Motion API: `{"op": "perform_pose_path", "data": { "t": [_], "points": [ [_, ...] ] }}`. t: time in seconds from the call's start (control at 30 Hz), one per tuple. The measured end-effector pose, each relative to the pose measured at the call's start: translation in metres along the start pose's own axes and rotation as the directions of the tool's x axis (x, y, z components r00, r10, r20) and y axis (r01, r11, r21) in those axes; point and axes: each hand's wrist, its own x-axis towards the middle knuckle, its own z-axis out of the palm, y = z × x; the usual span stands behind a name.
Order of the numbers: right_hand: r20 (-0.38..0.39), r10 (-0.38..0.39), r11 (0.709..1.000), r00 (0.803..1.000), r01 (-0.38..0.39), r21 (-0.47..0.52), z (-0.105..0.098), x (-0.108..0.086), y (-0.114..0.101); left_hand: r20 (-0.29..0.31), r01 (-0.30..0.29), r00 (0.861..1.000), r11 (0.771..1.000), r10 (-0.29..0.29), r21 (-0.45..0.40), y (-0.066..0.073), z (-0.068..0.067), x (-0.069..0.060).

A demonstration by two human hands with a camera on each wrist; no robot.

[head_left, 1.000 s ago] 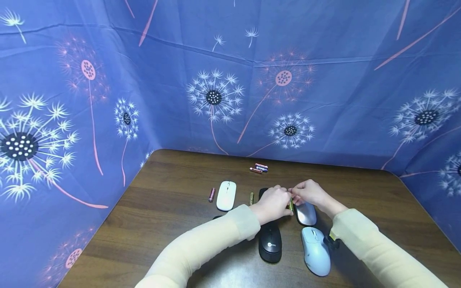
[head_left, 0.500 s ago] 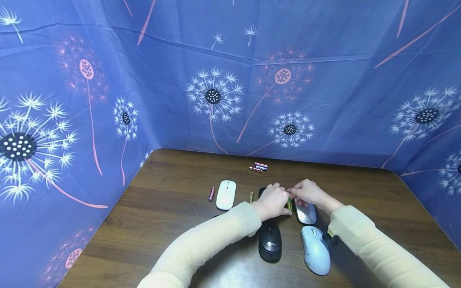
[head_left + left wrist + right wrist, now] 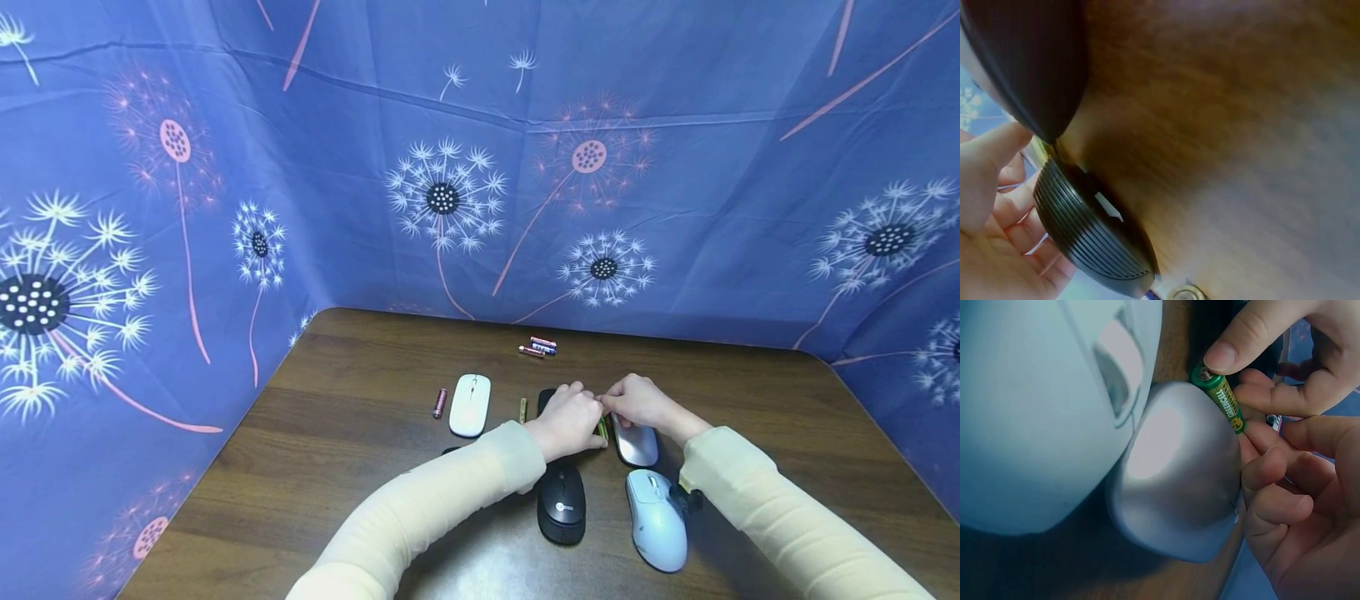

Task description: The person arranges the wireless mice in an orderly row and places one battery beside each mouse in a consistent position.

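Between my two hands is a green and gold AA-type battery point(image 3: 1224, 400) lettered GREENCELL. My left hand point(image 3: 568, 422) grips it, with the thumb on the terminal end and fingers behind, as the right wrist view shows. At the battery's far end, curled fingers of my right hand point(image 3: 636, 402) also hold it, close against the left fingertips. Directly below the right hand lies a silver mouse point(image 3: 637, 446). A ribbed black mouse point(image 3: 1091, 231) is beside the left hand, mostly covered by it in the head view. Another gold battery point(image 3: 523, 410) lies left of that hand.
A black mouse point(image 3: 562, 504) and a pale blue mouse point(image 3: 657, 521) lie nearer on the wooden table point(image 3: 337, 467). To the left are a white mouse point(image 3: 470, 405) and a maroon battery point(image 3: 439, 403). Several batteries point(image 3: 538, 347) are grouped behind. A blue dandelion curtain point(image 3: 480, 275) hangs beyond.
Both hands stay nearly in place around the green battery, which tilts slightly between them. My right hand has shifted a little to the left. The mice and other batteries have not moved.
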Motion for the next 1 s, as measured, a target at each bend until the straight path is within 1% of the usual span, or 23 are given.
{"op": "perform_pose_path", "data": {
  "t": [0.07, 0.27, 0.5, 0.87, 1.0],
  "points": [
    [-0.009, -0.019, 1.000, 1.000, 0.019, -0.021, 0.0001, -0.0002, -0.0004, 0.004, -0.002, 1.000, 1.000, 0.002, -0.002, -0.0003, -0.0004, -0.0001],
    [-0.017, -0.044, 0.997, 0.999, 0.043, -0.056, 0.0001, -0.0010, -0.0021, 0.022, 0.000, 1.000, 1.000, 0.000, -0.018, -0.0016, -0.0005, -0.0006],
    [-0.013, -0.029, 0.998, 1.000, 0.028, -0.054, 0.0011, -0.0020, -0.0038, 0.037, 0.010, 0.999, 0.999, -0.009, -0.040, -0.0027, -0.0009, -0.0004],
    [-0.006, -0.016, 0.998, 1.000, 0.016, -0.059, -0.0009, -0.0049, -0.0073, 0.045, 0.021, 0.999, 0.999, -0.019, -0.043, -0.0016, -0.0009, -0.0009],
    [-0.009, -0.005, 0.998, 1.000, 0.005, -0.059, -0.0018, -0.0058, -0.0088, 0.040, 0.020, 0.999, 0.999, -0.019, -0.029, -0.0008, -0.0013, -0.0019]
  ]
}}
